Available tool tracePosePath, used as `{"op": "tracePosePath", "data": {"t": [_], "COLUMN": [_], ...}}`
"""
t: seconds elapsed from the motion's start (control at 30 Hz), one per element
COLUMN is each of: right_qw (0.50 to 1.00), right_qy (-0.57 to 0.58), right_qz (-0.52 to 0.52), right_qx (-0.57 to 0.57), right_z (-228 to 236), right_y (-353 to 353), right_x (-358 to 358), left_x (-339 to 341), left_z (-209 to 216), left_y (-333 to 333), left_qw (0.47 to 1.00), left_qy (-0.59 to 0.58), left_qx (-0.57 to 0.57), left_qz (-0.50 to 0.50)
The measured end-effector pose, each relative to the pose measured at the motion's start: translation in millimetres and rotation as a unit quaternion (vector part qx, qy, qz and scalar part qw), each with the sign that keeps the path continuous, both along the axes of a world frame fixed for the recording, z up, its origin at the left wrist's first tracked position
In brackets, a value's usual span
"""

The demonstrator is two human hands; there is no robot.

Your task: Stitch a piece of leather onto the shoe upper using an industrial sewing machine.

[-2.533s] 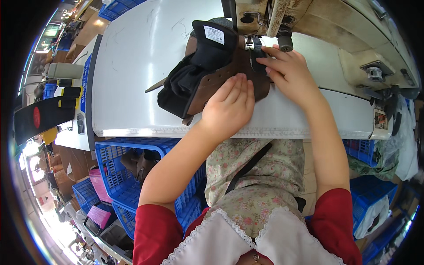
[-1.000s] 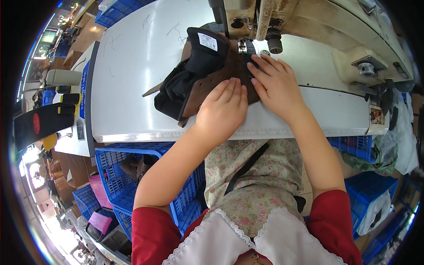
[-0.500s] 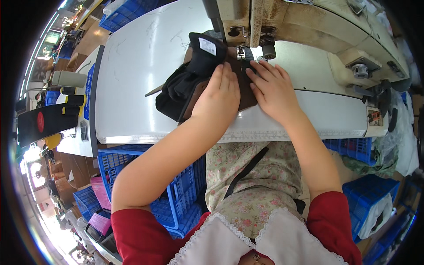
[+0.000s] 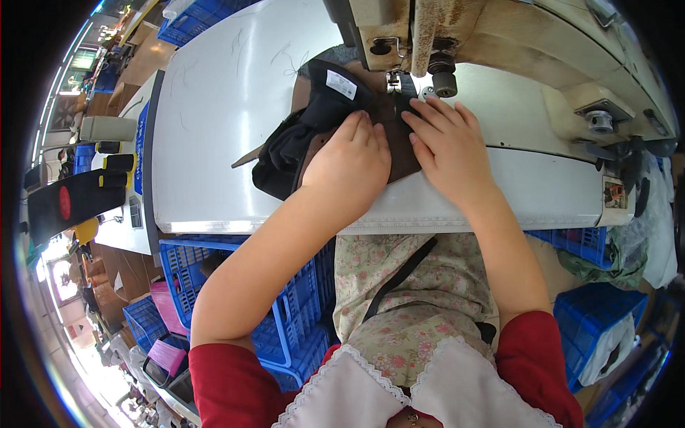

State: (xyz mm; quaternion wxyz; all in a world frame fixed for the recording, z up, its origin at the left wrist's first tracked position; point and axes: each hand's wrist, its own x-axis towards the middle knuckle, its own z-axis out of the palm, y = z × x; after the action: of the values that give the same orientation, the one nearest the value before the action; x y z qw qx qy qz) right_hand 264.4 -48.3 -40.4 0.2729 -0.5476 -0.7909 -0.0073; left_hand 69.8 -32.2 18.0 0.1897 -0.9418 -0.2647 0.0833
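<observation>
A bundle of black fabric [image 4: 277,158] with a brown sheet-like piece [image 4: 403,158] lies under the head of a sewing machine [image 4: 521,36]. A white label [image 4: 341,84] shows on a raised black flap. The brown piece reaches up to the metal presser foot [image 4: 394,80]. My left hand [image 4: 351,160] lies flat on it, fingers together, beside the black folds. My right hand [image 4: 453,151] rests on its right side, fingers slightly spread, close below the foot. The needle cannot be made out. From under the fabric's left side sticks a pointed tool tip [image 4: 247,158].
The white table [image 4: 207,143] carries loose threads [image 4: 285,58] at its far side. Blue plastic crates [image 4: 285,321] stand below the front edge, and another blue crate [image 4: 596,321] is at the right. A second machine table [image 4: 146,192] stands on the left.
The labelled black flap now lies lower and more to the right, showing more grey and brown material behind it. Both hands have shifted only slightly and still rest on the brown piece.
</observation>
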Motion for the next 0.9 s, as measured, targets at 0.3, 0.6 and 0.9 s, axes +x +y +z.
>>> {"op": "tracePosePath", "data": {"t": [0.3, 0.6, 0.9], "right_qw": [1.0, 1.0, 0.999], "right_qy": [-0.02, -0.011, 0.048], "right_qz": [0.001, 0.002, 0.016], "right_qx": [0.003, -0.002, -0.004], "right_z": [-3, -3, -3], "right_y": [5, 12, 15], "right_x": [6, 8, 11], "left_x": [10, 16, 13], "left_z": [-2, 5, 4], "left_y": [1, 9, 14], "left_qw": [1.0, 0.997, 0.998], "left_qy": [0.018, 0.057, 0.048], "left_qx": [-0.008, -0.049, -0.027], "left_qz": [0.01, 0.029, 0.02]}}
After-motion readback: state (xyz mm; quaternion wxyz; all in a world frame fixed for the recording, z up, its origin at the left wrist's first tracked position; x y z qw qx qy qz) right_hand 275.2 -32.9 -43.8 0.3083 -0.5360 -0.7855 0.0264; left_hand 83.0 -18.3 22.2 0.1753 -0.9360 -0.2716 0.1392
